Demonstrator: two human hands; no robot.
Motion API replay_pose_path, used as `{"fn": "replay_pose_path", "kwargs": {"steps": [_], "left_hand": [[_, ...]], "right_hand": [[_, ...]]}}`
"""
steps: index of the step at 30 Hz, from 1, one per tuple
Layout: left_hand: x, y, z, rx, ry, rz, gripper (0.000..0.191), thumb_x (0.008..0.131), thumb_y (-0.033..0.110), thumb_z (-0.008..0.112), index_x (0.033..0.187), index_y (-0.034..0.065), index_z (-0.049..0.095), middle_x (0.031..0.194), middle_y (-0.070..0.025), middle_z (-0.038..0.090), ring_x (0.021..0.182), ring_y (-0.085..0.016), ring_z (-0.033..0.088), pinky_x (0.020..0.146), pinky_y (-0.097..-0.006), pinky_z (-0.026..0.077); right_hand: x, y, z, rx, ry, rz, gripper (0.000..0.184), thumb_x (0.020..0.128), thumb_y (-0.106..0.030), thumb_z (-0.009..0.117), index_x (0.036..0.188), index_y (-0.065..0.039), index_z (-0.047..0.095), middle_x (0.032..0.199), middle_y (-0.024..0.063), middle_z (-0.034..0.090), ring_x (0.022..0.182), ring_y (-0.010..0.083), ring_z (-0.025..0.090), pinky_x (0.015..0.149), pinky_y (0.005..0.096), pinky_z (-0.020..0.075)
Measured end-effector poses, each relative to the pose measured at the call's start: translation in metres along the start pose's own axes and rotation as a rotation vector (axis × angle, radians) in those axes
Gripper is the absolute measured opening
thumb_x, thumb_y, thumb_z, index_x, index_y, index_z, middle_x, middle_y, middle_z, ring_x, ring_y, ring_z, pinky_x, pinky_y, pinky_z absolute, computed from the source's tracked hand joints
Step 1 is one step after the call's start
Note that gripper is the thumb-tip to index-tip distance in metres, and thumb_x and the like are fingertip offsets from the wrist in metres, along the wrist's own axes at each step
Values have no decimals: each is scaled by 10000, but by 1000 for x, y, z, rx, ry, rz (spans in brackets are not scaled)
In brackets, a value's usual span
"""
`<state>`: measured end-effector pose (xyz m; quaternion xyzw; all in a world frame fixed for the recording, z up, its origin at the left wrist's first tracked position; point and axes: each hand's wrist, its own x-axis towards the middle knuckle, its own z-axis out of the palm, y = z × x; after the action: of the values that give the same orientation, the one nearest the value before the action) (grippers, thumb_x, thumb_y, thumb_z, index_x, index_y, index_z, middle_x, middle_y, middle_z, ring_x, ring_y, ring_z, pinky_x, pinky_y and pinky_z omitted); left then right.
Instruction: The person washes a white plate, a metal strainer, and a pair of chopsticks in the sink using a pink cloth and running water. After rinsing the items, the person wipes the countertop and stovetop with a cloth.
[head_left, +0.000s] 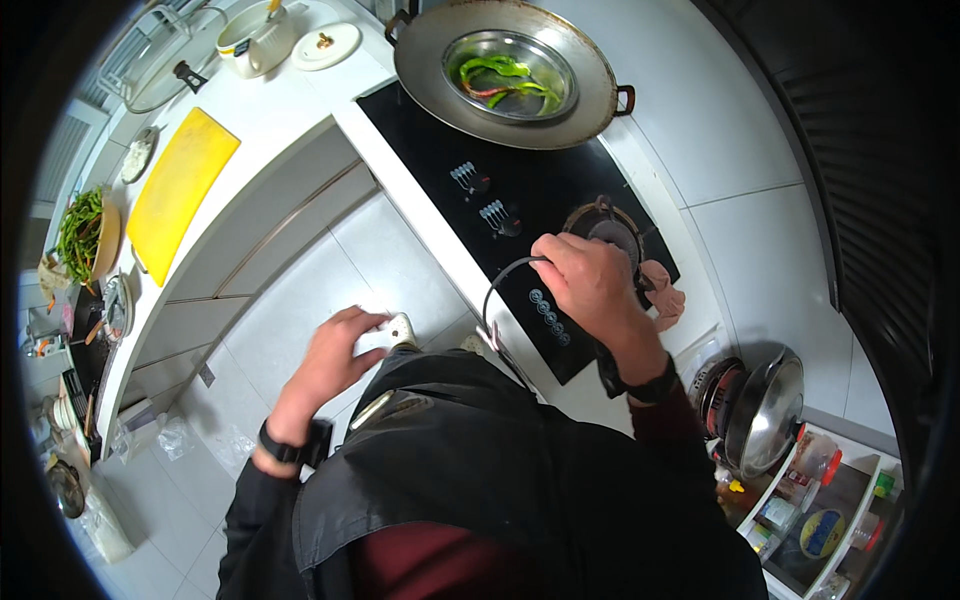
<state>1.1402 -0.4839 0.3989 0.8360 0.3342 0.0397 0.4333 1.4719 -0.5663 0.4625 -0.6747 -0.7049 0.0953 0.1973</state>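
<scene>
My right hand (589, 285) is closed on a thin black cable (501, 279) above the black glass cooktop (450, 202), beside the near burner (609, 225). The cable curves down towards my waist, with a pale clip-like piece on it. My left hand (335, 360) hangs over the floor with its fingers apart, holding nothing. On the far burner a large wok (420, 82) carries a steel bowl (566, 90), which contains green peppers (504, 69) and a reddish one. A pinkish cloth (663, 295) lies by the near burner.
The left counter carries a yellow cutting board (180, 191), a bowl of green peppers (82, 229), a white pot (255, 45) and its lid (325, 46). Pans (761, 420) and a rack of jars (817, 465) stand at the right. The cooktop's white counter edge (427, 217) runs before me.
</scene>
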Motion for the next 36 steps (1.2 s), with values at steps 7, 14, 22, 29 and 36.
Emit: {"fn": "replay_pose_path", "kwargs": {"steps": [7, 14, 22, 29, 36], "left_hand": [[76, 24, 47, -680, -604, 104, 531, 775, 72, 800, 1270, 101, 612, 1019, -4, 596, 878, -115, 555, 814, -273, 477], [95, 26, 69, -658, -687, -172, 265, 871, 136, 748, 1111, 56, 671, 1027, -2, 667, 857, -80, 606, 766, -231, 499], [116, 71, 74, -657, -911, -399, 340, 869, 211, 761, 1164, 77, 659, 1002, 9, 678, 896, -80, 625, 772, -229, 517], [120, 96, 94, -818, -798, -220, 224, 906, -12, 653, 1118, 58, 628, 1050, -32, 659, 965, -106, 611, 816, -242, 499], [125, 124, 100, -709, -723, -227, 89, 927, 63, 661, 1004, 61, 617, 957, -28, 683, 881, -90, 624, 775, -235, 509]], "right_hand": [[30, -36, -42, -9, 78, -258, 115, 792, -98, 717, 872, -92, 634, 727, 55, 606, 623, 270, 602, 551, 367, 449], [-16, -10, -22, 199, 211, -44, 118, 813, -34, 703, 909, -42, 634, 714, 79, 594, 592, 234, 599, 556, 319, 468], [-131, 8, 34, 523, -542, 363, 235, 851, -191, 663, 1038, -49, 667, 800, 137, 690, 723, 296, 670, 660, 373, 509], [-171, -17, 80, 1732, -147, 780, 352, 988, -154, 529, 1329, -69, 515, 1191, 58, 628, 964, 120, 608, 797, 260, 499], [-179, 1, 67, 2051, 13, 663, 435, 1019, -173, 447, 1433, -40, 418, 1167, 75, 627, 829, 101, 585, 713, 229, 470]]}}
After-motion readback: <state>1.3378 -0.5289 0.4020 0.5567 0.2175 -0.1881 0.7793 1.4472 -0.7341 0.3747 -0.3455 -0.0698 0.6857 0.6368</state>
